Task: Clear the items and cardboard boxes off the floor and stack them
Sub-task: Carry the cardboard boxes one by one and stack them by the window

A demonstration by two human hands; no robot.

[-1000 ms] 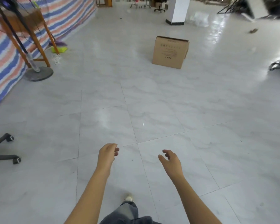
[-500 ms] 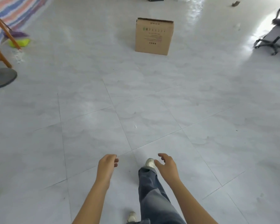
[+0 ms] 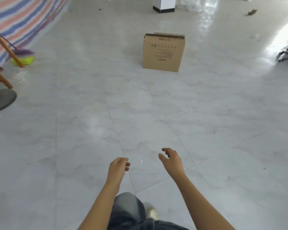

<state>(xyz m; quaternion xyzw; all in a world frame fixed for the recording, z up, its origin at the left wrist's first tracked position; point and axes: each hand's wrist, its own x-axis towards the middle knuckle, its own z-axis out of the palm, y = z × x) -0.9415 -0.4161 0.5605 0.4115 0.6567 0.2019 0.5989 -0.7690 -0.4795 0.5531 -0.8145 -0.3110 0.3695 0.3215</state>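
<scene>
A: Box (image 3: 163, 53)?
B: Upright on the floor (image 3: 83, 123), nothing touching it.
A: Hands?
B: Left hand (image 3: 117, 168) and right hand (image 3: 171, 161) are both loose, fingers half-curled, holding nothing. Both are well short of the box.
A: Step?
B: Walk-up, I'd say. Square up to the box, crouch, put one hand low on each side, lift level. Weight unknown, so test it first.

One cardboard box (image 3: 163, 53), two hands (image 3: 118, 166) (image 3: 172, 161), one pillar (image 3: 164, 4), one fan base (image 3: 2, 100).
</scene>
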